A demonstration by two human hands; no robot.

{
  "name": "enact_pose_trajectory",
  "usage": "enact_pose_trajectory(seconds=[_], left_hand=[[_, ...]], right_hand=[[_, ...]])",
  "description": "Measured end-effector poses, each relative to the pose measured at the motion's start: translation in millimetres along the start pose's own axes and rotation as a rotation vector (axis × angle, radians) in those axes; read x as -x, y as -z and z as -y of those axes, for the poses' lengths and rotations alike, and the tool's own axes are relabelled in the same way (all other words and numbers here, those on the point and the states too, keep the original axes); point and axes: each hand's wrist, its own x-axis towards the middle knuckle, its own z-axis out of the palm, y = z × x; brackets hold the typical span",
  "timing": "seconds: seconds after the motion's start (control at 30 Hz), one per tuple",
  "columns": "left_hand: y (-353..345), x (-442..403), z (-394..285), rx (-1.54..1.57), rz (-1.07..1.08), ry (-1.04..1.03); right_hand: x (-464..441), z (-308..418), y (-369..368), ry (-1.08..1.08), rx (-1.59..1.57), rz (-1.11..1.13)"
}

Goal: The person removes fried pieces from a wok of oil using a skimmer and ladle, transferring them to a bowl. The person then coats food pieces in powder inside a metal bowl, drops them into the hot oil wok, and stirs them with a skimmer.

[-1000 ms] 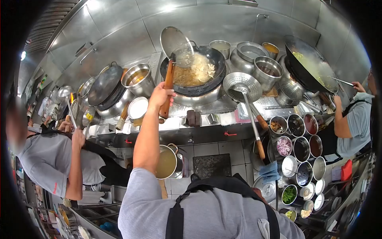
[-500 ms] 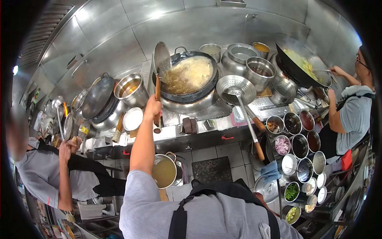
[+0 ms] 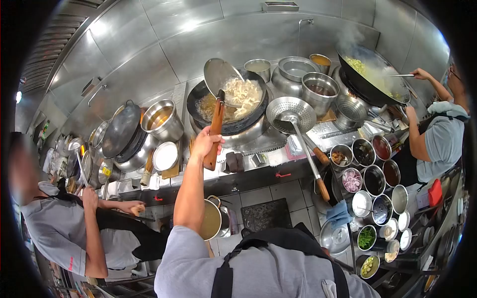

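Note:
My left hand (image 3: pixel 206 145) is closed round the wooden handle of a large round metal strainer (image 3: pixel 217 75). The strainer is tilted over a black wok (image 3: pixel 196 94), its lower edge among pale food pieces (image 3: pixel 243 94). Brown bubbling liquid (image 3: pixel 208 107) shows at the wok's left side. Only my left arm reaches forward; my right hand does not show. Right of the wok lies a perforated ladle (image 3: pixel 298 111) with a long wooden-ended handle.
Metal pots (image 3: pixel 320 89) stand behind and beside the ladle. Bowls of sauces and sliced onion (image 3: pixel 352 180) fill the right. A co-worker (image 3: pixel 439 144) tends a steaming wok (image 3: pixel 370 79) at right; another person (image 3: pixel 54 233) stands at left. A soup pot (image 3: pixel 212 221) is below my arm.
The strainer swung from nearly upright at the wok's left edge to tilted over its middle, with the pale pieces now gathered and raised beside it. The left person's hands have moved apart.

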Motion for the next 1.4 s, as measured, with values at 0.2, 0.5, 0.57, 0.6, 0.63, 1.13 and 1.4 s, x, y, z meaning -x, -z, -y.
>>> enact_pose_trajectory(seconds=[0.2, 0.5, 0.57, 0.6, 0.63, 1.13, 1.4], left_hand=[[-14, 8, -18, -0.296, -0.142, -0.097], [36, 4, -36, -0.091, -0.18, -0.089], [47, 8, -42, -0.364, -0.299, -0.095], [51, 9, -44, -0.5, -0.357, -0.097], [55, 11, -41, -0.55, -0.392, -0.114], [52, -40, 12, -0.043, -0.032, 0.072], [13, -50, 5, 0.019, 0.1, 0.024]], right_hand=[[-42, 124, 20, -0.447, -0.022, 0.066], [-81, 138, 18, -0.582, -0.234, 0.021], [-73, 140, 20, -0.558, -0.153, 0.025], [-71, 141, 21, -0.539, -0.127, 0.029], [-65, 135, 21, -0.526, -0.1, 0.037], [19, 106, -40, -0.52, -0.373, -0.236], [24, -87, -52, 0.094, 0.294, -0.009]])
